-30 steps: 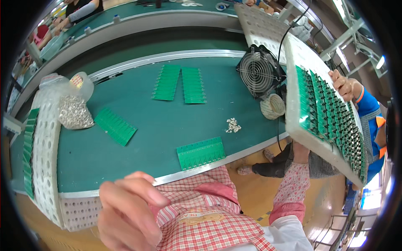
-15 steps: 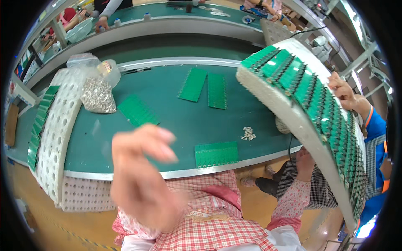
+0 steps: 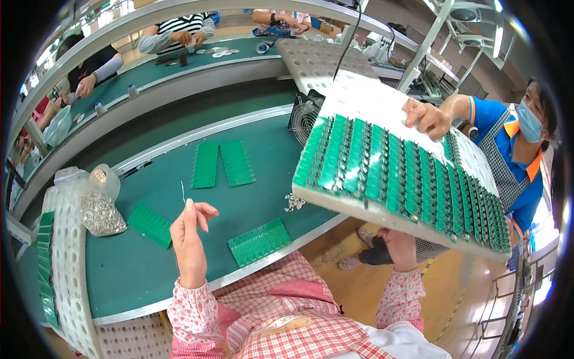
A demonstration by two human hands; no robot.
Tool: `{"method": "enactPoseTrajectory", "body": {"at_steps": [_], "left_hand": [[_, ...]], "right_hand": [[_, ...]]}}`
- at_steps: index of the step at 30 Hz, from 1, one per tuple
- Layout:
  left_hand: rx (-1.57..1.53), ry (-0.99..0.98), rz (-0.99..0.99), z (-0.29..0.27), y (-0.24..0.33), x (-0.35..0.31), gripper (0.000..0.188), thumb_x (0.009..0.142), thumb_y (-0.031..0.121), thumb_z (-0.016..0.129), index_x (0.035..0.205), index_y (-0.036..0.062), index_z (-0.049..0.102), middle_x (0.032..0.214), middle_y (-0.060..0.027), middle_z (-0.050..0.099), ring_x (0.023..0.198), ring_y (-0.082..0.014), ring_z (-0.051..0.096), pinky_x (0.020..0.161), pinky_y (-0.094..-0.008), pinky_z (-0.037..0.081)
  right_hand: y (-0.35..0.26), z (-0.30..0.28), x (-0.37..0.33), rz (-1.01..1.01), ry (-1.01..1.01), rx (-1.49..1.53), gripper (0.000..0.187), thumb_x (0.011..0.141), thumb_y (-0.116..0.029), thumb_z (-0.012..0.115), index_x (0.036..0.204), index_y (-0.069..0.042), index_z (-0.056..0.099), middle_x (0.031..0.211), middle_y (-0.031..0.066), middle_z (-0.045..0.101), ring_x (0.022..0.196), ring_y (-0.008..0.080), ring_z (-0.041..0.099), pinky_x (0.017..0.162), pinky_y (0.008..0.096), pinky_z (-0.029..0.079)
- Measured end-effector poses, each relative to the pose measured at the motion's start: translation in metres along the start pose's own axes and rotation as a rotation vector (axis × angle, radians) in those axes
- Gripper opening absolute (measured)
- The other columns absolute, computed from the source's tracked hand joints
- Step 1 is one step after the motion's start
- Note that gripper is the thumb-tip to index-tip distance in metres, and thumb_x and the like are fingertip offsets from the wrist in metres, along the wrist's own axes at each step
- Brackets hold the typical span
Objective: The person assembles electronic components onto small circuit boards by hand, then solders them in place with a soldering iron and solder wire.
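Past bench edge (image 3: 311,237) — right hand (image 3: 399,246) under tray (image 3: 359,207)

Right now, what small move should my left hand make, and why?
Perhaps bring the left hand to the left end of the foam board: it's tilted and loaded with green circuit boards, the right hand is at its lower edge, a co-worker's hand is at its far edge, and no hand shows at that end.

The left hand (image 3: 189,244) is raised over the green table (image 3: 134,272), seemingly with a thin pale strip (image 3: 183,190) by its fingertips. The right hand (image 3: 399,246) is under a tilted white foam tray (image 3: 366,99) bearing green circuit boards (image 3: 372,161); a co-worker's hand (image 3: 428,118) touches the tray's far side.
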State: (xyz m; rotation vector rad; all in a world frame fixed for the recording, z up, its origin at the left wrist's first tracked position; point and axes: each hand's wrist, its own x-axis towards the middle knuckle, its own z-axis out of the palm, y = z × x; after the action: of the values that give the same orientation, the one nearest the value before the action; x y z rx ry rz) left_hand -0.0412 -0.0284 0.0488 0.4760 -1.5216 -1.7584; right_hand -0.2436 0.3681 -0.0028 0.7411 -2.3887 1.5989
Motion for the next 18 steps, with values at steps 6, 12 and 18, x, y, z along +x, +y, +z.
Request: {"method": "enactPoseTrajectory", "body": {"at_steps": [6,12,18], "left_hand": [[0.022,-0.026,-0.050,-0.007,-0.015,-0.001,0.048,0.101,0.027,0.038,0.058,0.0052,0.040,0.079,-0.0085,0.061,0.077,-0.0145,0.055,0.078,-0.0297,0.043],[0.088,-0.046,-0.086,0.001,-0.004,-0.002,0.046,0.100,0.025,0.039,0.059,0.0038,0.043,0.078,-0.0080,0.060,0.076,-0.0143,0.055,0.076,-0.0284,0.043],[0.099,0.003,-0.067,-0.027,-0.013,-0.003,0.044,0.100,0.025,0.040,0.065,0.0008,0.050,0.076,-0.0071,0.059,0.074,-0.0137,0.055,0.075,-0.0279,0.043]], "right_hand": [[-0.107,0.027,0.041,0.155,-0.608,0.263,0.018,0.084,-0.021,0.063,0.092,-0.005,0.058,0.105,0.0160,0.059,0.097,0.0276,0.050,0.081,0.0401,0.040],[-0.142,-0.063,0.293,-0.676,-1.168,0.008,0.018,0.084,-0.021,0.062,0.079,-0.005,0.057,0.104,0.0155,0.058,0.093,0.0273,0.047,0.081,0.0412,0.036],[-0.158,-0.024,0.315,-1.144,-1.385,-0.150,0.026,0.082,-0.025,0.063,0.068,-0.007,0.052,0.107,0.0133,0.057,0.081,0.0270,0.041,0.079,0.0416,0.029]]}}
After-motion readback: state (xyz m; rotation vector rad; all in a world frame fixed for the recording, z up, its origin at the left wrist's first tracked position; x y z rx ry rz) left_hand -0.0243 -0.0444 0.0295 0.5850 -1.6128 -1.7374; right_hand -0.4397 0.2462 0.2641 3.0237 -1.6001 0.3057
